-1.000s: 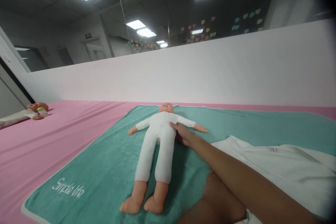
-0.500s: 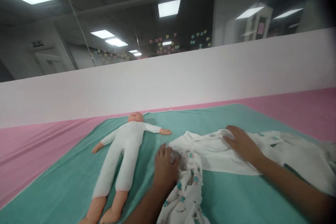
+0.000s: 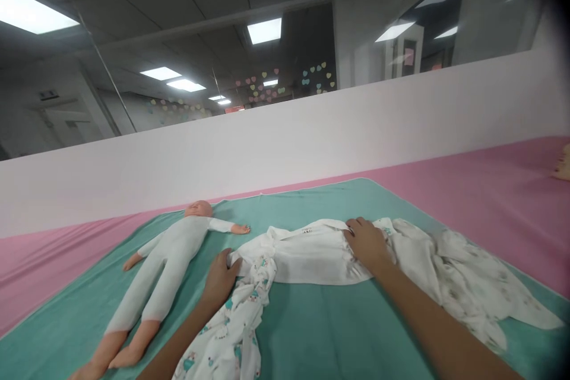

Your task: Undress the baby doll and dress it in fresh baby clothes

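Left hand (image 3: 219, 278) and right hand (image 3: 367, 243) lie palm-down, fingers open, no visible pinch, on a white printed cotton baby sleepsuit (image 3: 312, 255) spread on a teal terry towel (image 3: 320, 332) just beside a white-suited vinyl baby doll (image 3: 169, 255); flat palms best keep the cloth unbunched.

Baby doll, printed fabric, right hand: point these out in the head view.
Baby doll (image 3: 176, 249), head view, white torso.
Printed fabric (image 3: 236, 332), head view, lowest part.
Right hand (image 3: 367, 243), head view, back of hand.
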Available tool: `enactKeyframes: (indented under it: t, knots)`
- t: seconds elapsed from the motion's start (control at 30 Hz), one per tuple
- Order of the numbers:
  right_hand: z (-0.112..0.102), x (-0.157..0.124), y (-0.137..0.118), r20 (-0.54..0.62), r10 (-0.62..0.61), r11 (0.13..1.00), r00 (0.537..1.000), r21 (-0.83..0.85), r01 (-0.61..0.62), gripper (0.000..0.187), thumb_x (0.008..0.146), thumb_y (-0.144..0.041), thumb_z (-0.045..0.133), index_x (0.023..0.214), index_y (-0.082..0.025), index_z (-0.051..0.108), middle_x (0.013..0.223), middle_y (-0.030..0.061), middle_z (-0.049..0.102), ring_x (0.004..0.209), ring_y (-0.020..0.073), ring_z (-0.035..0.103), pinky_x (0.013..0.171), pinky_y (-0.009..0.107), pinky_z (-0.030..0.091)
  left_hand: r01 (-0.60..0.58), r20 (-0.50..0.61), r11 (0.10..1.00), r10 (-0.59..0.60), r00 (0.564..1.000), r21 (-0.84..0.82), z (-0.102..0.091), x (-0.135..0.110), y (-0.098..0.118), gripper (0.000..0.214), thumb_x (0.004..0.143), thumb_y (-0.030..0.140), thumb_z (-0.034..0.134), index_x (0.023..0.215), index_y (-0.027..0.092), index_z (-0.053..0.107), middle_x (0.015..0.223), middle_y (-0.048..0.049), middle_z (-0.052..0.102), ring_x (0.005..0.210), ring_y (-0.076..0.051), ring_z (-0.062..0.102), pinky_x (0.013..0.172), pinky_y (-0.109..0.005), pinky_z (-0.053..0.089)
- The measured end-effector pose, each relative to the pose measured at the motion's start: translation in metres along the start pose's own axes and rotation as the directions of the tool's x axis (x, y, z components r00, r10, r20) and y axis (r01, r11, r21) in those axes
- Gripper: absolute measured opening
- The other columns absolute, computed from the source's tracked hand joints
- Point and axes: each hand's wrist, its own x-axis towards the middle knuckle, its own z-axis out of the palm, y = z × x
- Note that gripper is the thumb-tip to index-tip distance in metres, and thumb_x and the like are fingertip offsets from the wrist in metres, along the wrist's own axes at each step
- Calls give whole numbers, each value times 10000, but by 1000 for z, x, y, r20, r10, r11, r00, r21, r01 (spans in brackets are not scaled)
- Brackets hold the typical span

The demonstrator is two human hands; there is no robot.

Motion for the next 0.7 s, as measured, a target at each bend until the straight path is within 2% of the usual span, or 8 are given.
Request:
enactKeyframes:
  t: [0.1, 0.17, 0.23, 0.3, 0.37, 0.57, 0.63, 0.7]
  knots:
    - [-12, -5, -7, -86, 51, 966, 995, 258, -27, 201, 881, -311, 362, 876, -217, 540, 846, 65, 564, 728, 197, 497, 616, 294, 303, -12, 44, 998, 9, 999, 54, 0, -2, 5, 540, 844, 443, 349, 1265, 113, 422, 1280, -140, 492, 1154, -254, 484, 890, -313, 393]
    - [-16, -8, -14, -56, 139, 846, 989, 526, -89, 176, 869, -346, 398, 818, -230, 520, 703, 16, 526, 601, 171, 444, 563, 276, 273, -15, 63, 992, 7, 998, 123, -2, -3, 12, 491, 837, 429, 363, 1221, 143, 472, 1270, -141, 498, 1160, -289, 464, 887, -359, 382]
    - [-16, -12, -22, 61, 215, 558, 975, 811, -174, 139, 813, -345, 505, 734, -232, 515, 601, -24, 477, 550, 152, 402, 539, 259, 253, -9, 61, 986, -1, 998, 166, -4, -5, 21, 420, 814, 404, 401, 1142, 179, 534, 1236, -132, 524, 1160, -327, 448, 872, -407, 374]
    - [-13, -16, -28, 201, 209, 210, 957, 947, -244, 151, 743, -315, 597, 662, -218, 515, 582, -42, 475, 552, 130, 398, 526, 237, 257, 9, 40, 984, -16, 999, 176, -8, -6, 32, 344, 793, 367, 431, 1044, 184, 581, 1160, -136, 566, 1125, -344, 468, 826, -418, 386]
    - [-11, -20, -32, 295, 166, -2, 941, 954, -299, 194, 706, -321, 637, 624, -202, 506, 574, -53, 477, 539, 108, 398, 505, 216, 266, 8, 8, 986, -10, 1000, 168, -14, -6, 47, 282, 792, 319, 431, 952, 164, 605, 1066, -144, 600, 1062, -334, 507, 779, -399, 400]
    - [-12, -28, -41, 397, -8, -231, 918, 892, -388, 262, 698, -439, 643, 713, -207, 522, 635, -38, 553, 561, 116, 518, 506, 213, 391, -228, -162, 970, 239, 958, 83, -40, -11, 128, 271, 865, 306, 390, 996, 158, 577, 1066, -91, 578, 1070, -221, 488, 911, -315, 375]
    - [-15, -30, -47, 402, -86, -333, 911, 850, -407, 244, 710, -442, 637, 769, -218, 561, 731, -8, 609, 667, 150, 582, 587, 245, 458, -348, -196, 937, 349, 917, 39, -49, -25, 168, 265, 885, 342, 390, 1008, 203, 579, 1073, -45, 575, 1066, -172, 495, 941, -267, 373]
    - [-19, -33, -55, 393, -164, -411, 905, 807, -425, 228, 725, -437, 625, 823, -234, 595, 796, 12, 638, 755, 182, 611, 657, 281, 493, -576, -199, 804, 547, 813, -145, -56, -47, 209, 234, 880, 329, 430, 966, 200, 605, 1017, -40, 598, 981, -161, 542, 908, -272, 412]
